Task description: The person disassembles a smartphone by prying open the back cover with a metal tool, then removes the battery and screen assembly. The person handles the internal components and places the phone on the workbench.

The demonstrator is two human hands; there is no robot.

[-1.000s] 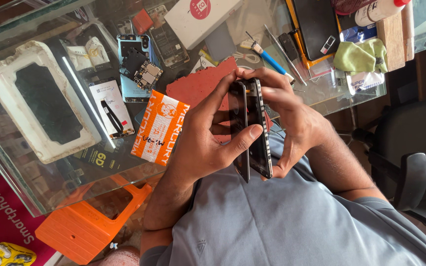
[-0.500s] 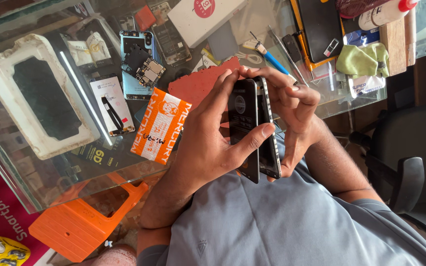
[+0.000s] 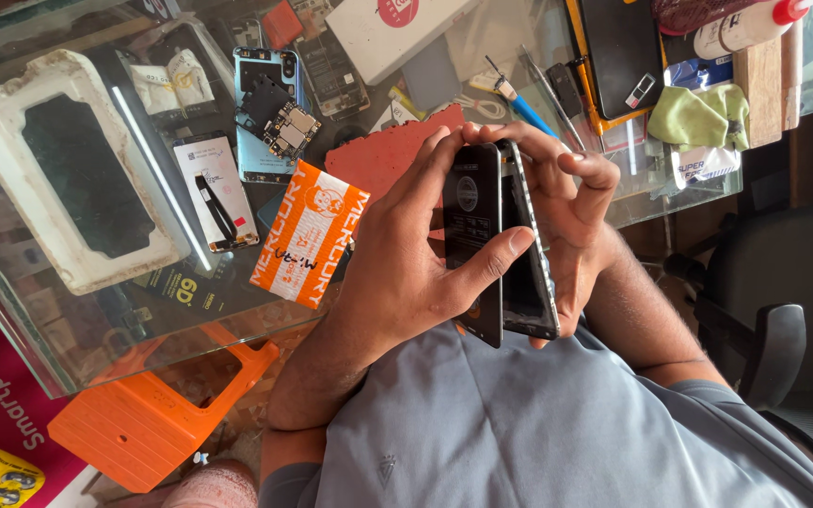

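- The left hand (image 3: pixel 406 268) wraps around a black phone (image 3: pixel 470 240), thumb pressed across its lower edge, fingers closed behind its back cover.
- The right hand (image 3: pixel 571 221) grips the same phone from the other side, fingertips curled over the top edge where the screen panel (image 3: pixel 531 273) stands slightly apart from the body.
- The phone is held on edge above the person's lap, just in front of the glass table (image 3: pixel 77 367).
- On the table just beside the left hand lies an orange-and-white packet (image 3: pixel 308 245), partly on a red mat (image 3: pixel 383 155).
- Further off lie an opened blue phone (image 3: pixel 270 113), a white foam tray (image 3: pixel 68 169), a green cloth (image 3: pixel 703 115) and a white box (image 3: pixel 392 28).
- An orange plastic frame (image 3: pixel 157 414) shows under the glass.
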